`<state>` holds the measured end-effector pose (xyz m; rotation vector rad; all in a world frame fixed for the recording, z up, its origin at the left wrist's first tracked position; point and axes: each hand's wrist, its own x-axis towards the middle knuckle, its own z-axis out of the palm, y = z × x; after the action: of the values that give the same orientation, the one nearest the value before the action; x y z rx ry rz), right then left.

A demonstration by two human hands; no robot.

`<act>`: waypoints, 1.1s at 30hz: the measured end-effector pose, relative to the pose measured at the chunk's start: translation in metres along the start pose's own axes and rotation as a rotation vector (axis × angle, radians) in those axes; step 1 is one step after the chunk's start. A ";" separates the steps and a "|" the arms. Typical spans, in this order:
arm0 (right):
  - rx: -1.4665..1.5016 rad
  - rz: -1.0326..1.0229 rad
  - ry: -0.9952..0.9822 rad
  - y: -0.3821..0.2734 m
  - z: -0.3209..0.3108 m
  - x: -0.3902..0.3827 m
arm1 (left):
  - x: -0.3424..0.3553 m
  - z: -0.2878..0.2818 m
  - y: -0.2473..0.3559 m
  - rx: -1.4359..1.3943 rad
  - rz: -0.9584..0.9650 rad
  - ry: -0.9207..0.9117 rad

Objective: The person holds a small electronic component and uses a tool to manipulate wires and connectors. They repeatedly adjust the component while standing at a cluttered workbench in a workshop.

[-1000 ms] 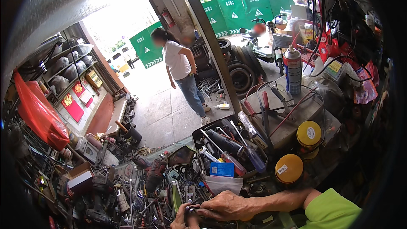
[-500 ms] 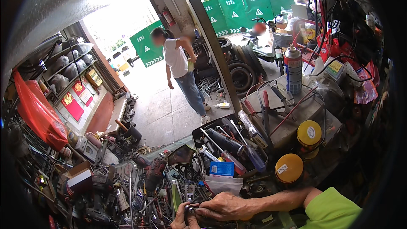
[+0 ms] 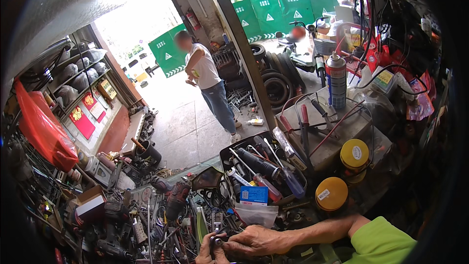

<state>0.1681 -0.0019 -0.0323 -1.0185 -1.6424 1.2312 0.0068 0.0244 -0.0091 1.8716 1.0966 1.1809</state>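
At the lower edge my left hand (image 3: 207, 254) is closed around a small dark metal part (image 3: 218, 241) with a round, shiny end. My right hand (image 3: 256, 239) reaches in from the right, its fingertips pinched on the same part, touching the left hand. The part's exact kind is hidden by the fingers. Just beyond my hands lie a green strip-shaped piece (image 3: 202, 222) and a clear plastic bag (image 3: 256, 213), with a blue card (image 3: 254, 194) behind it.
Loose tools and a red-black power drill (image 3: 178, 200) crowd the bench. A black tool tray (image 3: 225, 154) holds screwdrivers. To the right stand yellow-lidded tubs (image 3: 332, 193) and a spray can (image 3: 336, 80). A person (image 3: 204, 76) stands on the floor beyond the bench.
My hands stay together on the metal part, with only a slight shift. The person beyond the bench has brought both arms together in front of the body.
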 end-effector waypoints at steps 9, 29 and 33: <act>0.029 -0.081 -0.083 -0.004 -0.007 0.000 | 0.004 -0.002 -0.013 -0.224 -0.054 0.087; -0.471 -0.462 0.354 -0.006 -0.016 0.001 | 0.004 -0.015 -0.003 -0.042 0.026 -0.064; -0.468 -0.460 0.390 -0.008 -0.017 0.000 | 0.006 -0.013 0.004 -0.103 0.023 -0.044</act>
<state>0.1826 0.0021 -0.0219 -0.9965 -1.7474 0.3241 -0.0029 0.0293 0.0017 1.8271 0.9741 1.1815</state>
